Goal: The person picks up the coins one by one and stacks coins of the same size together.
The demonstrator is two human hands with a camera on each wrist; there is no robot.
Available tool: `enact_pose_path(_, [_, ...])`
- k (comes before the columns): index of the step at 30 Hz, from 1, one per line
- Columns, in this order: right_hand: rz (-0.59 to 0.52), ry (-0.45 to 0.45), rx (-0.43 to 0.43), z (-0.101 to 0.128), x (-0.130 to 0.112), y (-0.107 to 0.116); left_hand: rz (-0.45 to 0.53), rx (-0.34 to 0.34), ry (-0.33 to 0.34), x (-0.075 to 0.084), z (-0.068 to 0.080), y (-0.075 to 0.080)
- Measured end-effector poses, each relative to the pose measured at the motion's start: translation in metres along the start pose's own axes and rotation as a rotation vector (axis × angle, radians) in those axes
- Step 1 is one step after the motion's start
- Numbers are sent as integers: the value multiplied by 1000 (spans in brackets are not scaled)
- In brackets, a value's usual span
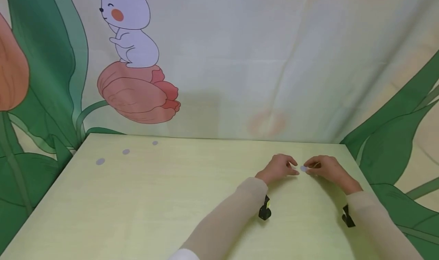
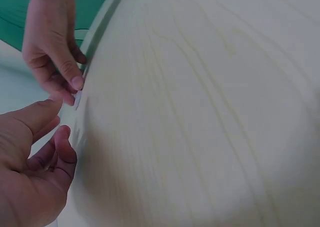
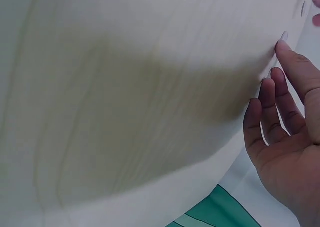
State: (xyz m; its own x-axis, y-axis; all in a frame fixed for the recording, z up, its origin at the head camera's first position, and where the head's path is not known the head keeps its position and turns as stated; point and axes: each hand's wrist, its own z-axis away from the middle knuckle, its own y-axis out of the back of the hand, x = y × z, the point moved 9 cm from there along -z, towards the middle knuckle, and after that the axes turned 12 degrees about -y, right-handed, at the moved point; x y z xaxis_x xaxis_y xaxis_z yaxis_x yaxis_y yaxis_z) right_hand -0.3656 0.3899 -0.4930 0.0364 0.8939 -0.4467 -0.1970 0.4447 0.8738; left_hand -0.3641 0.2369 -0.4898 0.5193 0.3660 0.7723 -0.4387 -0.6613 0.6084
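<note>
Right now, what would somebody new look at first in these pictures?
Probably the two hands, left hand and right hand, meeting over a small round grey disc near the far right of the pale yellow-green wooden table. Three more small grey discs lie in a row at the far left corner.

The head camera looked forward and down over the pale table [image 1: 171,199] toward a printed backdrop [image 1: 260,61], hands at lower right of frame. Each wrist camera sat close above the tabletop, sharing the spot where both hands met.
</note>
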Motion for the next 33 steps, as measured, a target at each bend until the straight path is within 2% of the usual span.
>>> enact_pose_path(4, [-9, 1, 0, -1, 1, -2, -132, -4, -10, 2, -11, -11])
enact_pose_path(9, [-46, 32, 3, 3, 7, -4, -212, -6, 66, 5, -24, -27])
enact_pose_path(11, [-51, 50, 15, 4, 7, -4, -213, 10, 102, 4, -28, -29])
enact_pose_path(15, [-41, 38, 35, 2, 10, -2, -179, 86, 156, -4, -34, -29])
enact_pose_path(19, [-36, 10, 26, 1, 10, 1, -126, 136, 171, -9, -37, -26])
enact_pose_path(23, [-25, -11, 16, 0, 10, 3, -99, 109, 166, -6, -36, -24])
enact_pose_path(28, [-17, 7, 20, 0, 11, 4, -105, 78, 177, -3, -36, -23])
enact_pose_path(31, [-21, 30, 25, -1, 9, 3, -124, 66, 176, -4, -36, -22])
enact_pose_path(33, [-18, 42, 24, -2, 7, 1, -170, 41, 151, -4, -38, -22])
